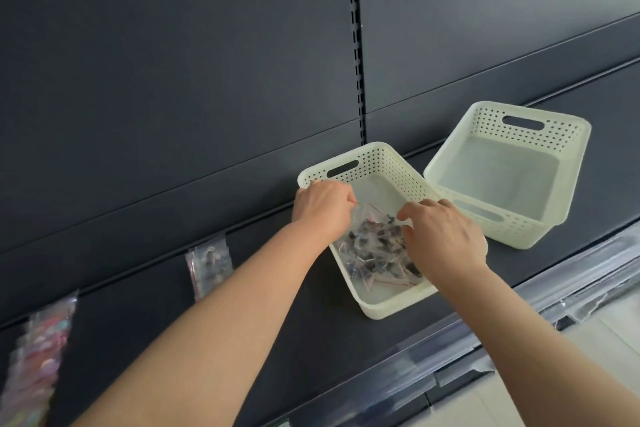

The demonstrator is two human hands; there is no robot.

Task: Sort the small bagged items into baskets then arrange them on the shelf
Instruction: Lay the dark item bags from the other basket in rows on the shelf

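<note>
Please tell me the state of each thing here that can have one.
Left basket: upright on the shelf, holds clear bags.
Right basket: empty, tilted, its edge over the left basket's rim.
Held bag: lifted by its top above the pile.
Left hand: pinches the held bag.
Right hand: fingers curled at the bags; grip unclear.
Small bag: on the shelf, outside the baskets.
Colourful bag: likewise; blurred.

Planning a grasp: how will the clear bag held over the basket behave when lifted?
Probably floppy: the clear bag creases between left hand and right hand. Likely light; its small dark pieces may shift. Glossy film might slip.
</note>
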